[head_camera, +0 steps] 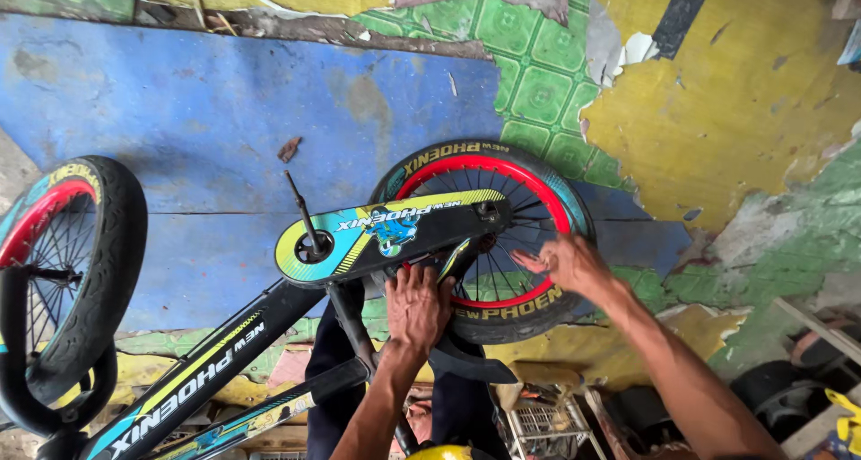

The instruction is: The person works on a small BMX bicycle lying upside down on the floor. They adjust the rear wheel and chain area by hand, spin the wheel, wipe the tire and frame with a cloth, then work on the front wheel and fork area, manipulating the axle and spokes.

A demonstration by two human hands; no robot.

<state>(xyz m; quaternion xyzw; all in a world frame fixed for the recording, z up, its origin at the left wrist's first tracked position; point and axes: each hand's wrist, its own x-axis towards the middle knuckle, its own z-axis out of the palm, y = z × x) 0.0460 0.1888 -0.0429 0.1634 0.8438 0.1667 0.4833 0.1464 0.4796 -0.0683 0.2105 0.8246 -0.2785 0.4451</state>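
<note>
Head view, bicycle: we saw a small child's bicycle with a black frame and yellow-and-teal decals [193, 384] lying upturned across the lower left and centre of the frame.
Head view, rear wheel: its black-tyred wheel with a red rim and thin steel spokes [502, 169] sat just right of centre, partly behind a black chain guard with yellow and teal graphics [395, 231].
Head view, left hand: our left hand [417, 308] lay below the chain guard, fingers curled up against its lower edge and the frame; we could not tell whether it clasped anything.
Head view, right hand: our right hand [569, 263] was open, fingers spread, touching the spokes and rim at the wheel's right side; it gripped nothing.
Head view, front wheel: a second red-rimmed wheel [67, 263] stood at the far left, well apart from both hands.
Head view, floor: a worn floor covering of blue, green and yellow patches [179, 101] filled the upper frame.
Handling, judged: we took the wheel for stiff and fairly light, the tyre rubber grippy, the spokes thin and easily bent. The rim or tyre seemed the sound place to hold, not the spokes or the thin guard.
</note>
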